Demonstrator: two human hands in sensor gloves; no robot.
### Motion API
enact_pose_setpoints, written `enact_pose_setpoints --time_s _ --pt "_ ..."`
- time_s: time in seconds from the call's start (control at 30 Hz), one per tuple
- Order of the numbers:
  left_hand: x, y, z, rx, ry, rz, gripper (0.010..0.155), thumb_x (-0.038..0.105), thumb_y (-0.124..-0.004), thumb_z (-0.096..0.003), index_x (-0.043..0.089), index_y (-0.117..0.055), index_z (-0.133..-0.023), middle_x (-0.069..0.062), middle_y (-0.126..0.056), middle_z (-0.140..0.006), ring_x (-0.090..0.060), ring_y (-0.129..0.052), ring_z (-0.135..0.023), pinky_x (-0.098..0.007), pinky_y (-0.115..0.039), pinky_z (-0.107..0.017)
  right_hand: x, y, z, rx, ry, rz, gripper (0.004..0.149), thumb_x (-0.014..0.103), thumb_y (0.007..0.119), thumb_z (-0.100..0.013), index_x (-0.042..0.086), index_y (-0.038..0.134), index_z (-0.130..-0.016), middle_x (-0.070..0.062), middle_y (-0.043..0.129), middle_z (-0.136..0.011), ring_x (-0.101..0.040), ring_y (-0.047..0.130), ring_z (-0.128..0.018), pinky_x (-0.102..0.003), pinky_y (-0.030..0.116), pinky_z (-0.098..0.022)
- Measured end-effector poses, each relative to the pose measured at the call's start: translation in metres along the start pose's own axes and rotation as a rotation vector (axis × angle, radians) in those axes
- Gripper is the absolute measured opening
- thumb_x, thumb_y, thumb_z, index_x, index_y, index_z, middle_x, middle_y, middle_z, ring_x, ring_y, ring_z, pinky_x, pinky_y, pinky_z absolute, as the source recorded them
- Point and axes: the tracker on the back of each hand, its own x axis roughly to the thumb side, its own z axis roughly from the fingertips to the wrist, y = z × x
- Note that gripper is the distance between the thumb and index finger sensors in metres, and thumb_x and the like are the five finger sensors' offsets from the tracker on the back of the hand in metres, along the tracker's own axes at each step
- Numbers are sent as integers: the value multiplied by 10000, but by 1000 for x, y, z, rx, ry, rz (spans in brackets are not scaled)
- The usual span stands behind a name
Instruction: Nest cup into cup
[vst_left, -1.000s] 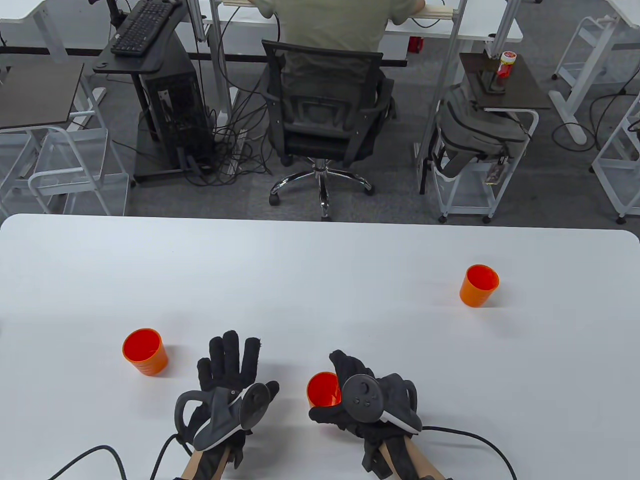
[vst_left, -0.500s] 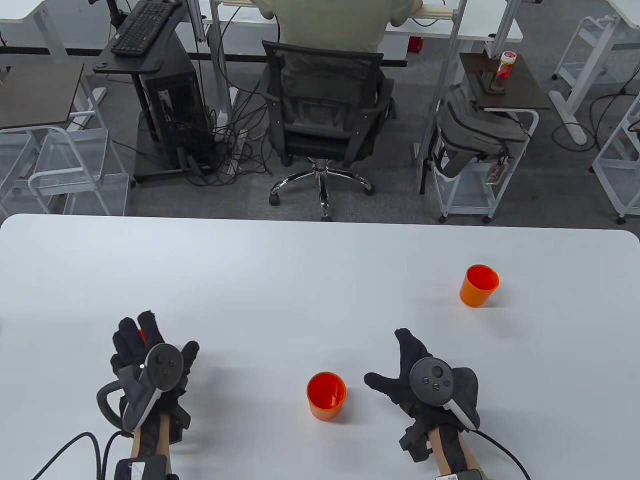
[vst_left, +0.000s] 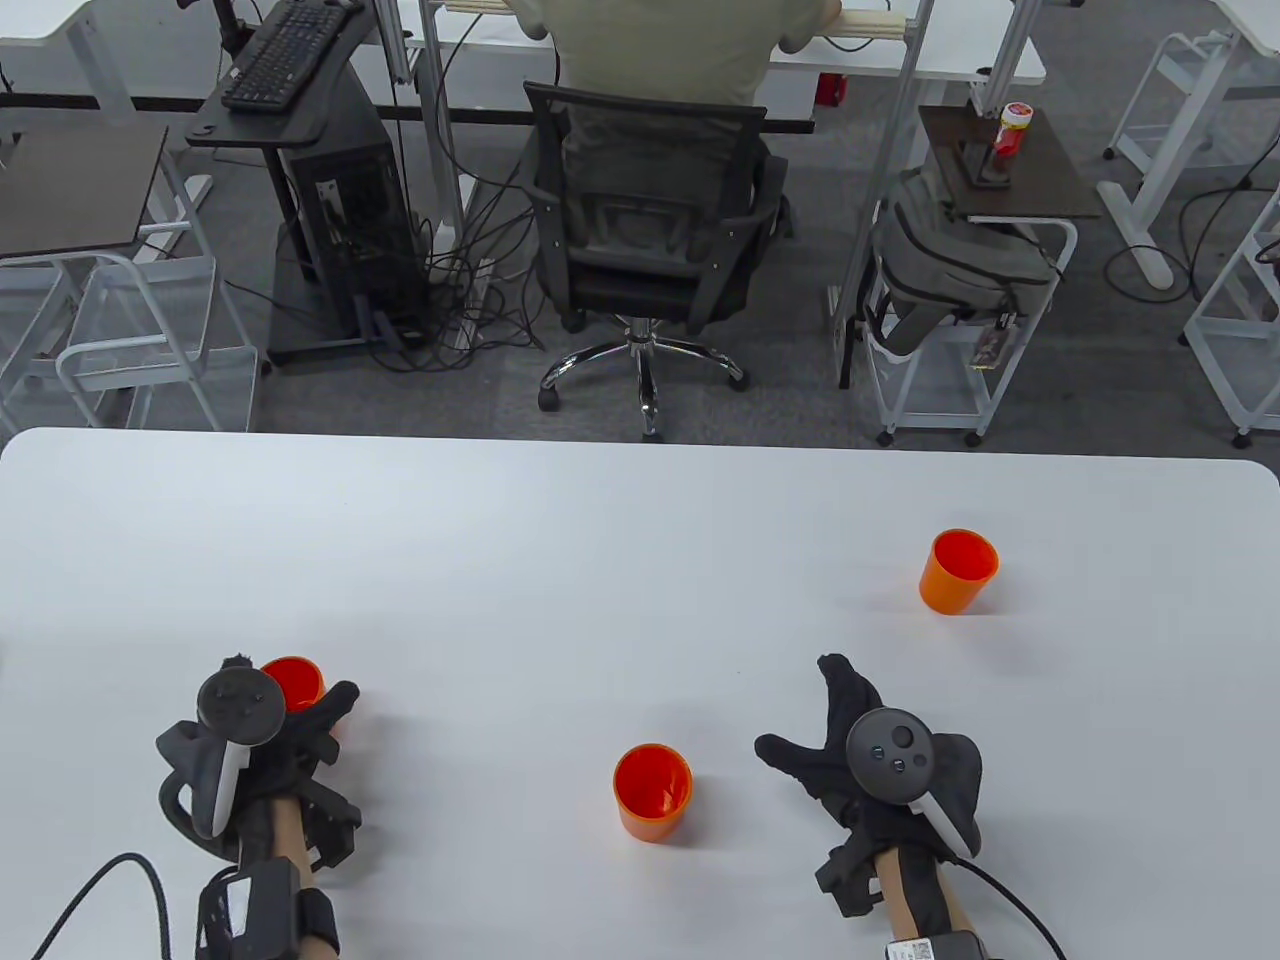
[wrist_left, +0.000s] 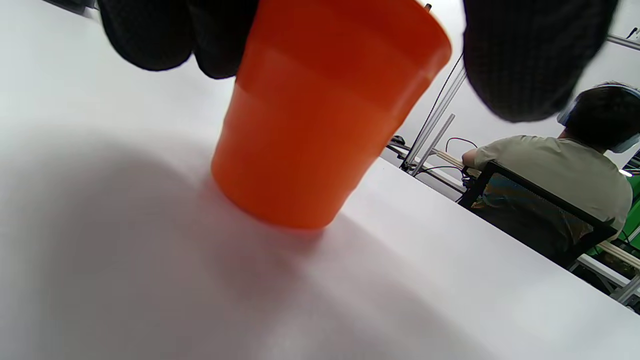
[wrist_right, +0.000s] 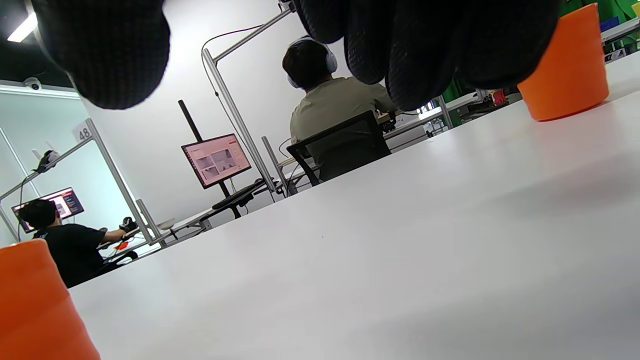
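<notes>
Three orange cups stand upright on the white table (vst_left: 600, 560). My left hand (vst_left: 290, 692) wraps around the left cup (vst_left: 296, 678), which stands on the table. In the left wrist view the fingers (wrist_left: 150, 35) lie on one side of this cup (wrist_left: 320, 125) and the thumb (wrist_left: 525, 60) on the other. The middle cup (vst_left: 653, 790) stands free near the front. My right hand (vst_left: 800, 705) is open and empty to the right of it, fingers spread. The far cup (vst_left: 958, 570) stands at the right; the right wrist view also shows it (wrist_right: 565, 70).
The middle cup shows at the bottom left of the right wrist view (wrist_right: 35, 310). Beyond the table's far edge a person sits on an office chair (vst_left: 650, 230), with desks and carts around.
My right hand let go of the middle cup and moved right, opening. My left hand moved left from the table's middle to the left cup and wrapped around it.
</notes>
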Motion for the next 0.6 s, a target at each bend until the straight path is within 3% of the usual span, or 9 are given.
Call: enact_pose_setpoints --time_s 0.27,0.47,0.6 --pt "6 2 3 16 -2 1 1098 762 -821 -428 7 -450 -1133 -229 -684 -1115 -403 -819 -943 -552 -764 -667 1 -1 0 -2 -3 27 1038 604 824 -454 -36 366 -1130 -322 540 -1096 -530 697 -918 -664 647 -609" --pt "49 13 24 38 -196 21 1111 798 -810 -410 24 -476 -1133 -209 -710 -1104 -374 -852 -922 -543 -779 -663 -1 1 -1 -1 -1 61 1037 604 825 -453 -34 367 -1129 -323 540 -1096 -528 696 -920 -664 647 -610" --pt "90 23 51 36 -351 82 1114 804 -808 -411 18 -487 -1133 -214 -720 -1099 -370 -865 -914 -532 -790 -655 -1 1 0 3 3 65 1038 603 826 -452 -34 367 -1130 -323 537 -1098 -533 693 -920 -666 645 -610"
